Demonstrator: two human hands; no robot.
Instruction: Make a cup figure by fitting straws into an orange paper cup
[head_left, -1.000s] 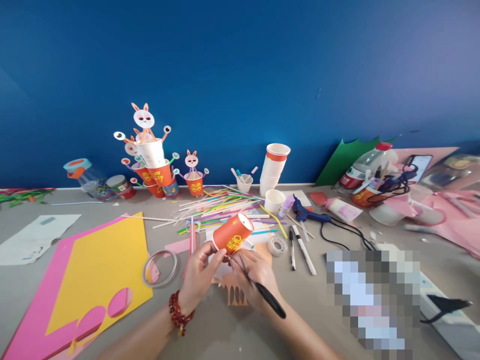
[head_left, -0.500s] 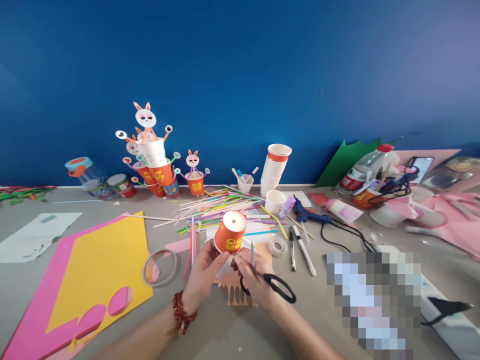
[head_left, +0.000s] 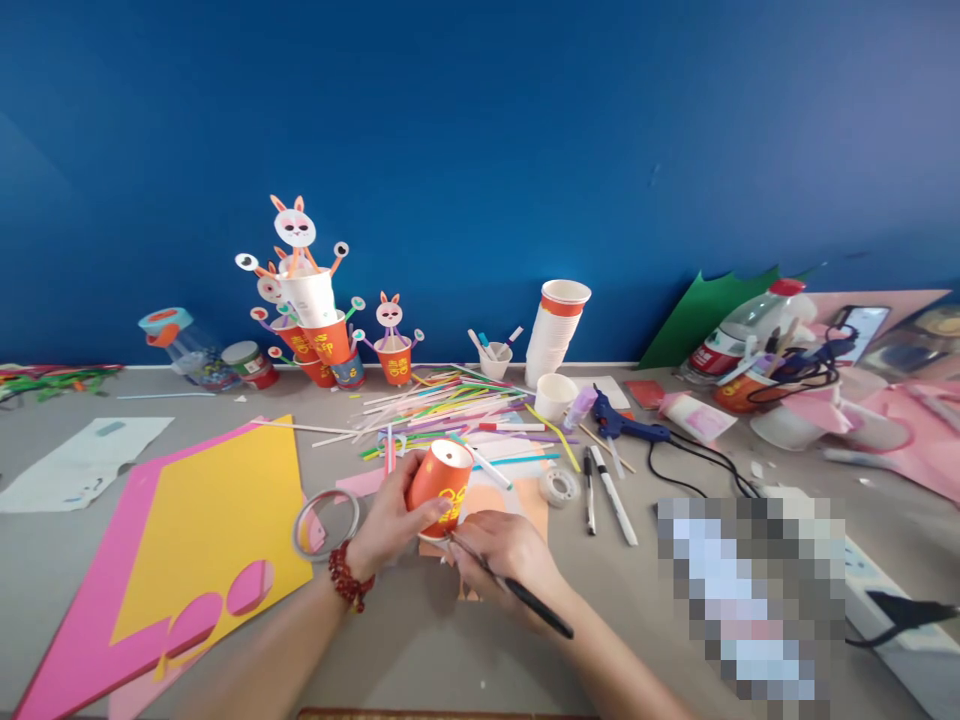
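A red paper cup (head_left: 441, 485) with gold print is upside down and tilted, a small dark hole in its upturned base. My left hand (head_left: 394, 515), a red bead bracelet at its wrist, is closed around the cup's left side. In my right hand (head_left: 506, 550) are black-handled scissors (head_left: 540, 605), one handle jutting out to the lower right. The scissors' tips meet the cup near its lower rim; whether they pierce the wall I cannot tell. Cut orange paper (head_left: 531, 495) lies under and behind the hands.
Several coloured straws (head_left: 450, 400) are spread behind the cup. Right of the hands are a tape roll (head_left: 559, 487), pens (head_left: 613, 495) and a blue glue gun (head_left: 626, 425). Yellow card (head_left: 217, 500) and a grey tape ring (head_left: 300, 530) lie left. A cup stack (head_left: 555, 340) stands by the wall.
The cup has tilted and come slightly left and down in my left hand. My right hand has turned the scissors, bringing their tips from pointing upward to the cup's lower rim.
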